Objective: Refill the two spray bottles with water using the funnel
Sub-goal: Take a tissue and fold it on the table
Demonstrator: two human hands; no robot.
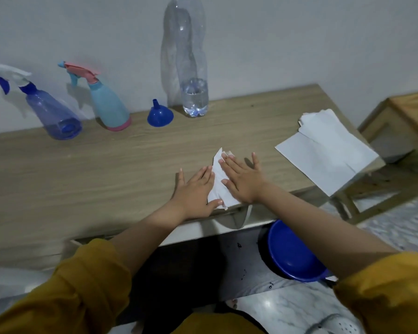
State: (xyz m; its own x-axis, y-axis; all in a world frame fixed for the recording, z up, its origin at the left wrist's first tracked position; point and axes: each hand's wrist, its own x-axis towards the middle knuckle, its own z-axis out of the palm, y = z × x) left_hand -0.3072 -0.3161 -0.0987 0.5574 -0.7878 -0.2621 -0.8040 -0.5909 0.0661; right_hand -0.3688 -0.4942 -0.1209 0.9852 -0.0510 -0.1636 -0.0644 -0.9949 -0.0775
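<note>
No text, label, brand or number can be read on anything here; every surface in view shows plain.

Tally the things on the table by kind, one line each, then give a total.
Spray bottles: 2, a blue spray bottle and a teal and pink spray bottle
Funnels: 1, the blue funnel
Water bottles: 1, the clear water bottle
Paper towels: 2, a folded tissue under both hands and a tissue stack
Total: 6
</note>
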